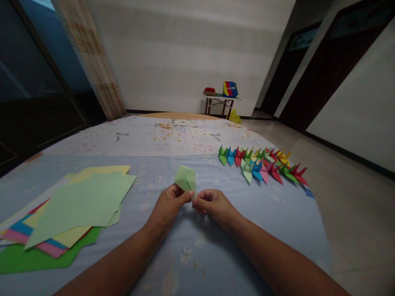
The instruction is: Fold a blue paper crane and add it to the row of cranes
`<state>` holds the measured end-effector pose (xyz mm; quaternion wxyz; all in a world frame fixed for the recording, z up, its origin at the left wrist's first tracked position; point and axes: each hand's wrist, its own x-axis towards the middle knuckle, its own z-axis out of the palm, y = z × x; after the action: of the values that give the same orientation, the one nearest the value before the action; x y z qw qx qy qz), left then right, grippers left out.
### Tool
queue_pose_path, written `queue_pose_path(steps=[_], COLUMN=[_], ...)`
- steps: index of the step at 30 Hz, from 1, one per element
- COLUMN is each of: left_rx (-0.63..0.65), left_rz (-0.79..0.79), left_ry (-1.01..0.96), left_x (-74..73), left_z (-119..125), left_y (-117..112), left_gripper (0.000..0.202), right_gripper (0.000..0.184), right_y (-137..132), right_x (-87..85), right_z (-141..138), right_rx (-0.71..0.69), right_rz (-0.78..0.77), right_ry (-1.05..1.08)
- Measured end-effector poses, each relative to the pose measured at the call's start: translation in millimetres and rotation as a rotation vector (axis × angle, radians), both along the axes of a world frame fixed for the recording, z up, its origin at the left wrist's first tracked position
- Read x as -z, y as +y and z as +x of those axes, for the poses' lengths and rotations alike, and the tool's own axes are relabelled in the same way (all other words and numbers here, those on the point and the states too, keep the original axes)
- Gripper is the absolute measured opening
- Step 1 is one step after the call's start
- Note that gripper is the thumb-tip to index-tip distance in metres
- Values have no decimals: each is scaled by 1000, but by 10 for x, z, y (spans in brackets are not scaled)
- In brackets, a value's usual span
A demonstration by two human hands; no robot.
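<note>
A small folded piece of light green paper [187, 176] is held up above the middle of the table. My left hand [168, 204] grips it from the left, thumb in front and fingers behind. Close against its lower right corner, my right hand [212, 204] pinches with thumb and index finger. To the left lies a loose stack of coloured paper sheets [86, 199], a light green one on top. Over on the right stand several folded paper cranes [265, 170] in rows, in green, blue, red, pink and yellow.
A pale blue flowered cloth [185, 246] covers the near part of the round table, with a white flowered cloth [185, 133] behind it. By the far wall stands a small table [219, 98] bearing a colourful bag [230, 89]. A curtain [92, 57] hangs at left.
</note>
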<state>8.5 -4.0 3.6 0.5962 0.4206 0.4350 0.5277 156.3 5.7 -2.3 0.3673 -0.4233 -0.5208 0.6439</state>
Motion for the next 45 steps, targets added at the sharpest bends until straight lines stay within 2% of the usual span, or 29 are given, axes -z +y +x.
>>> queue_pose_path(steps=[3, 7, 12, 14, 18, 21, 25, 28, 31, 37, 45], left_rx=[7, -47, -21, 6, 104, 165, 156, 127, 102, 136, 47], left_rz=[5, -15, -35, -40, -52, -49, 19, 10, 17, 216, 426], left_ry=[-29, -81, -82, -63, 23, 130, 188, 192, 316, 654, 1055], left_x=[-28, -64, -63, -49, -9, 1, -25, -38, -33, 1, 112], left_z=[-9, -17, -28, -27, -10, 2, -23, -65, -104, -155, -180], left_y=[1, -7, -6, -8, -39, -68, -61, -27, 11, 77, 151], left_gripper=[25, 26, 28, 28, 28, 28, 28, 32, 31, 25, 20], right_gripper=[24, 25, 30, 33, 33, 32, 32, 35, 31, 11, 12], right_y=[-11, -32, 0, 38, 108, 126, 118, 119, 129, 159, 245], right_x=[-15, 16, 1, -23, -20, 9, 20, 32, 64, 81, 107], right_z=[-1, -5, 68, 115, 164, 158, 139, 137, 150, 192, 200], right_rx=[4, -23, -141, -109, 44, 63, 90, 72, 40, 63, 4], right_rz=[-15, 9, 45, 59, 110, 136, 122, 95, 137, 441, 676], right_ry=[-9, -68, -93, -59, 83, 144, 125, 86, -9, -456, -792])
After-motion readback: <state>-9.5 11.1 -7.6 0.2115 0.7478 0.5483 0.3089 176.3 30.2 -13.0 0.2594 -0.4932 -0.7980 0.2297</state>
